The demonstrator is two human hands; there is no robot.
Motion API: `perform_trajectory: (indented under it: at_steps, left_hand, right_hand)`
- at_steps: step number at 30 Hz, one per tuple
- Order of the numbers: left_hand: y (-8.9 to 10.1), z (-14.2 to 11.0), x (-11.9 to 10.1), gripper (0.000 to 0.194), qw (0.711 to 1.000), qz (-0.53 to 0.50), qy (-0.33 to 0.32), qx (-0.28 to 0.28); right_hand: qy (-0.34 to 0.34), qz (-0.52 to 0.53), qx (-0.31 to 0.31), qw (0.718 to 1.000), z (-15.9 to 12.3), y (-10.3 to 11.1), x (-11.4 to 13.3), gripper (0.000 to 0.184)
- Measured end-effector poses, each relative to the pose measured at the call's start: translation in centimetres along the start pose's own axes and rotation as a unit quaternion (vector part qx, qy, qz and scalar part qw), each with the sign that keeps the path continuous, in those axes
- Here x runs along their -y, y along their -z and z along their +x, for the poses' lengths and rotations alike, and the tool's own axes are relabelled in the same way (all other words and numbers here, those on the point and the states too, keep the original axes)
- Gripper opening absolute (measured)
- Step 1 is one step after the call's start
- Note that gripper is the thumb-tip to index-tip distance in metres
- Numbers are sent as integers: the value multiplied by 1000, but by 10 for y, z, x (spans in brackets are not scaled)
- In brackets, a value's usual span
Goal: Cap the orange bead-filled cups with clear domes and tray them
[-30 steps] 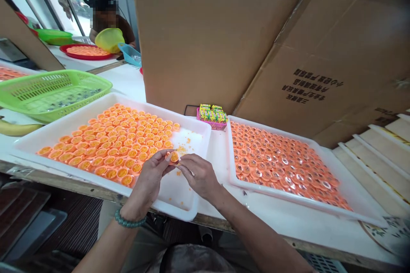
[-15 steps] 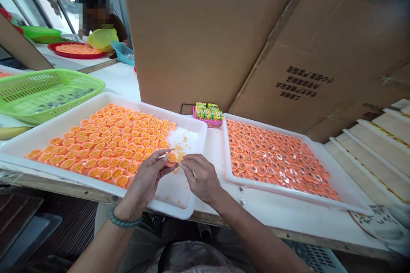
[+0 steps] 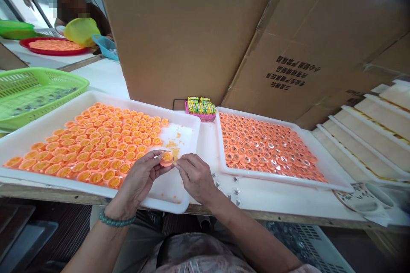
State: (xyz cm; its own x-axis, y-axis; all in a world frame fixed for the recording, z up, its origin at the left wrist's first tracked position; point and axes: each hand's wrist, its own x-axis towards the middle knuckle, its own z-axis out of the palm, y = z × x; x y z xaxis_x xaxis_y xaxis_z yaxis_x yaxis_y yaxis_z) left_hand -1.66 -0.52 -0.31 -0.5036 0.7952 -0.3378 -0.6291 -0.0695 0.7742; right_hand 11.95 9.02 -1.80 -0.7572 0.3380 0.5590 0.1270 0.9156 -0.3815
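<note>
My left hand (image 3: 145,177) pinches a small orange plastic cup (image 3: 166,158) with yellow-orange bits inside, held over the bare end of a white tray (image 3: 169,200). Close on its right, the fingers of my right hand (image 3: 197,177) are pressed together; what they hold, if anything, is too small to make out. Many similar filled orange cups (image 3: 105,143) stand in rows in that tray. Loose yellow-orange bits (image 3: 173,147) are scattered on the tray floor beyond my fingers.
At right, another white tray (image 3: 221,153) holds orange pieces with shiny discs. Small silvery pieces (image 3: 236,192) lie near the table edge. A pink basket (image 3: 205,117) holds yellow-green packets. Cardboard (image 3: 185,30) walls the back. A green basket (image 3: 41,106) and a co-worker (image 3: 73,4) are at left.
The view has shifted, so the trays sit further left in the picture. The orange cup is still in my left hand, and my right hand remains beside it.
</note>
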Motion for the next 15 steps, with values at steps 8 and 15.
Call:
perform_trajectory:
  at_steps: [8,15]
  left_hand:
    - [3,7,-1,8,998,32,55,-10]
    - [-1,3,1,24,993,102,56,-20]
  right_hand:
    - [-56,1,-6,998,-51,27,7,19]
    - [-222,-162,103,956,-98,52,-45,19]
